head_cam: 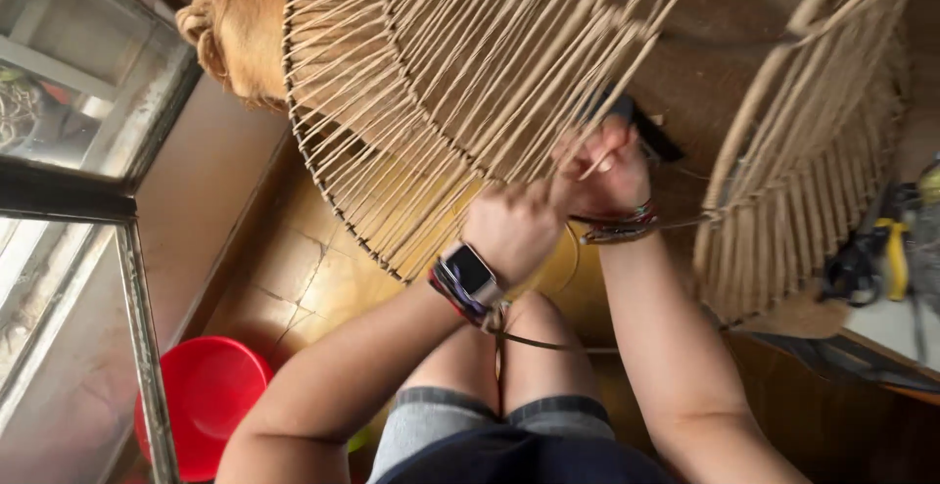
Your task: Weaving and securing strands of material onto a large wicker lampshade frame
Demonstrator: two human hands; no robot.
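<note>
Two hands work at the rim of a woven cord frame.
I see my left hand [509, 230] fisted on cords and my right hand [602, 171] pinching strands of the round frame [441, 83], centre far; its cords fan toward me, down-left. Red basin [206, 401] sits near left.

Daylight from window [69, 83] at left, warm glare on floor [323, 269], dim right side, edges stretched
</note>
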